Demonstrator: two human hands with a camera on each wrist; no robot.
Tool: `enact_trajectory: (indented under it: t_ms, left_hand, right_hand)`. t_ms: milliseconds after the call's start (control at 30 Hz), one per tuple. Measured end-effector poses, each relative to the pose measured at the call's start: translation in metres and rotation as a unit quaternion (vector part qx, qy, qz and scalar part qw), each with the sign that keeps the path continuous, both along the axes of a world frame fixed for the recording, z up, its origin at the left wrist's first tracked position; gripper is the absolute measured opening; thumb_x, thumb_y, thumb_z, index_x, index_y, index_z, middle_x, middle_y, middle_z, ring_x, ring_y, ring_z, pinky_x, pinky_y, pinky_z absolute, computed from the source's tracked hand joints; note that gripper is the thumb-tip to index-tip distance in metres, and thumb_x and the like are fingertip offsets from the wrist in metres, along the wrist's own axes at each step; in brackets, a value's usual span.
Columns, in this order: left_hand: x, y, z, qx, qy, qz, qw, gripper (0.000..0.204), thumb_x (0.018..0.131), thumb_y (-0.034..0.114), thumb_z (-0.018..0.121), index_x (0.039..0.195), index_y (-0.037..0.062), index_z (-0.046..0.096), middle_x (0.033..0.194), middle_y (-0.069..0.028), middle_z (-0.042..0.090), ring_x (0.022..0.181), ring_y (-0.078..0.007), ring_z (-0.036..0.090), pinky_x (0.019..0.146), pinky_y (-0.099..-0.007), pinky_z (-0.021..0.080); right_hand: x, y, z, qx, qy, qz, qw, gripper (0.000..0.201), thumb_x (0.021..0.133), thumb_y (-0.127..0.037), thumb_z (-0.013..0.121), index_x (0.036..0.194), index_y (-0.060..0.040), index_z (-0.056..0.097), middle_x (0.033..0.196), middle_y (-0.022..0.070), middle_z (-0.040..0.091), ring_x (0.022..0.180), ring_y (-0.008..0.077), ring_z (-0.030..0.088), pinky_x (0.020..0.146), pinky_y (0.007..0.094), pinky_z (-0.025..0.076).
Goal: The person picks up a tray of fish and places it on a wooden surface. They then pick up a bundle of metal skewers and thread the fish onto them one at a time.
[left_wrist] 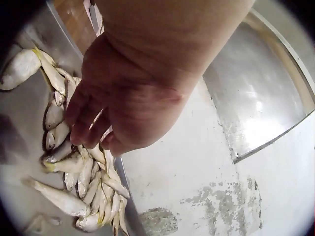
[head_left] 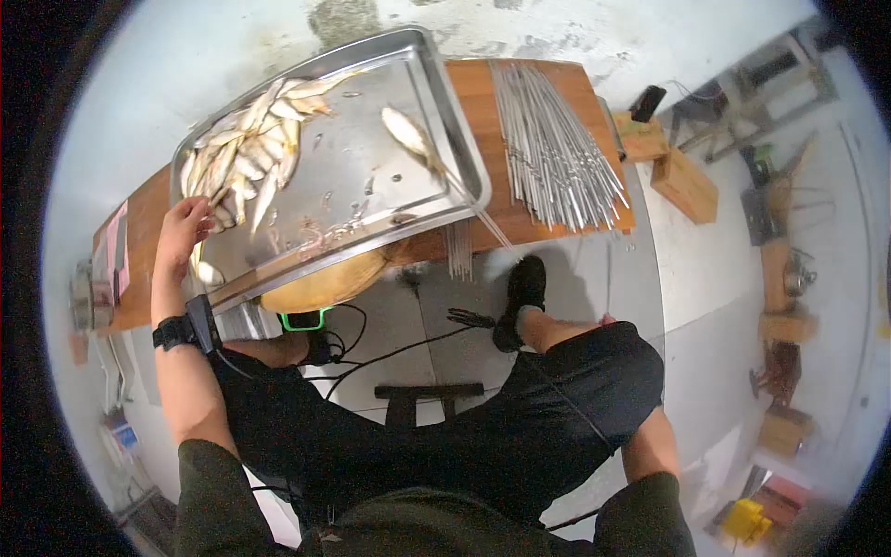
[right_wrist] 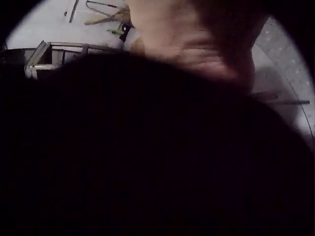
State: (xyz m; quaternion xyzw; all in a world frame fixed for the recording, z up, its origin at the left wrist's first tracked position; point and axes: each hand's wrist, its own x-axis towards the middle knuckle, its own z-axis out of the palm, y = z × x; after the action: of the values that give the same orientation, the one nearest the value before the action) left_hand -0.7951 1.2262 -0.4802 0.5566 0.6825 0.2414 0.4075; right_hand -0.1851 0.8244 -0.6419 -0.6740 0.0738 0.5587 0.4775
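Observation:
My left hand [head_left: 184, 227] is over the near left end of a steel tray [head_left: 353, 200], its loosely bent fingers right at a pile of small fish [head_left: 264, 139]. In the left wrist view, the fingers [left_wrist: 91, 123] overlap the pile and show no fish between them. A single fish [head_left: 408, 135] lies apart on the tray, a metal skewer running from it over the tray's rim. My right hand [head_left: 608, 319] is mostly hidden behind the right knee; a thin metal skewer [right_wrist: 293, 102] sticks out from its fingers in the right wrist view.
A bundle of metal skewers [head_left: 557, 153] lies on the wooden table [head_left: 475, 93] right of the tray. Below the tray is a round yellowish thing [head_left: 325, 283]. Black cables [head_left: 399, 348] cross the tiled floor. Wooden blocks [head_left: 685, 186] stand at the right.

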Motion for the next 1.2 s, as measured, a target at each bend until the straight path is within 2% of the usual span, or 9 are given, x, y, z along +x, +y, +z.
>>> enact_trajectory:
  t_ms: [133,267,333,367,433,633,1033,1100,1200]
  left_hand:
    - [0.005,0.005,-0.004,-0.001,0.006,0.003,1.000,0.028,0.093,0.027,0.056,0.107,0.0038,0.061,0.090,-0.0009,0.062,0.075,-0.0092,0.059,0.065,-0.0228,0.045]
    - [0.021,-0.002,0.003,0.003,-0.007,-0.019,1.000,0.027,0.092,0.025,0.056,0.105,0.0015,0.061,0.089,-0.0013,0.063,0.071,-0.0087,0.058,0.062,-0.0216,0.045]
    - [0.025,-0.003,0.003,0.006,-0.005,-0.011,1.000,0.028,0.092,0.024,0.057,0.107,0.0007,0.061,0.091,-0.0031,0.065,0.071,-0.0100,0.058,0.064,-0.0231,0.047]
    - [0.022,0.000,-0.001,0.007,-0.003,-0.008,1.000,0.029,0.092,0.025,0.057,0.108,0.0000,0.061,0.092,-0.0042,0.065,0.073,-0.0112,0.060,0.065,-0.0237,0.048]
    - [0.025,0.001,0.001,-0.013,-0.026,0.007,1.000,0.029,0.091,0.024,0.057,0.108,-0.0004,0.060,0.092,-0.0054,0.065,0.074,-0.0125,0.061,0.064,-0.0242,0.048]
    - [0.027,0.018,0.010,-0.043,-0.003,0.001,0.999,0.028,0.091,0.024,0.057,0.106,0.0010,0.061,0.092,-0.0054,0.065,0.074,-0.0126,0.061,0.065,-0.0258,0.049]
    - [0.001,0.087,0.006,-0.047,0.117,0.020,0.992,0.032,0.081,0.019,0.060,0.104,-0.0027,0.065,0.086,-0.0120,0.068,0.074,-0.0207,0.066,0.063,-0.0324,0.054]
    - [-0.001,0.109,-0.001,0.034,0.294,-0.074,0.952,0.032,0.078,0.020,0.060,0.100,-0.0027,0.066,0.088,-0.0187,0.068,0.079,-0.0287,0.066,0.073,-0.0367,0.052]
    - [0.018,0.120,0.003,0.065,0.362,-0.095,0.925,0.033,0.077,0.020,0.060,0.101,-0.0007,0.066,0.097,-0.0220,0.066,0.090,-0.0337,0.064,0.083,-0.0385,0.050]
  right_hand:
    - [0.003,0.007,-0.006,0.015,0.076,0.004,0.997,0.033,0.097,-0.028,0.043,0.095,-0.0001,0.059,0.098,0.0159,0.067,0.083,0.0258,0.064,0.075,0.0367,0.052]
    - [0.002,0.023,-0.020,0.077,0.083,0.139,0.984,0.036,0.096,-0.027,0.043,0.100,0.0034,0.062,0.099,0.0174,0.066,0.089,0.0260,0.064,0.082,0.0370,0.051]
    - [0.035,0.013,-0.071,0.085,0.048,0.187,0.977,0.033,0.095,-0.025,0.046,0.095,0.0040,0.063,0.090,0.0158,0.067,0.082,0.0233,0.065,0.075,0.0363,0.053]
    - [0.090,-0.014,-0.170,0.036,-0.166,0.432,0.886,0.045,0.096,-0.040,0.042,0.103,-0.0035,0.066,0.101,0.0135,0.068,0.091,0.0249,0.064,0.084,0.0379,0.049]
    - [0.064,0.006,-0.083,0.012,-0.259,0.456,0.851,0.049,0.095,-0.045,0.042,0.098,-0.0022,0.067,0.097,0.0124,0.068,0.090,0.0253,0.064,0.082,0.0386,0.048]
    - [0.132,-0.044,-0.233,0.006,-0.224,0.391,0.893,0.047,0.094,-0.039,0.044,0.099,0.0039,0.062,0.090,0.0189,0.067,0.084,0.0284,0.063,0.077,0.0392,0.046]
    - [0.116,-0.083,-0.073,0.008,-0.523,0.328,0.786,0.036,0.093,-0.034,0.048,0.086,-0.0019,0.063,0.077,0.0147,0.063,0.070,0.0252,0.058,0.067,0.0376,0.045]
    - [0.098,-0.047,0.027,0.001,-0.225,0.049,0.973,0.028,0.093,-0.031,0.049,0.073,-0.0118,0.056,0.063,0.0040,0.052,0.058,0.0170,0.049,0.053,0.0313,0.041]
    - [0.058,0.002,0.139,0.031,-0.271,-0.132,0.953,0.025,0.096,-0.033,0.048,0.077,-0.0167,0.049,0.057,-0.0056,0.038,0.044,0.0079,0.032,0.040,0.0251,0.027]
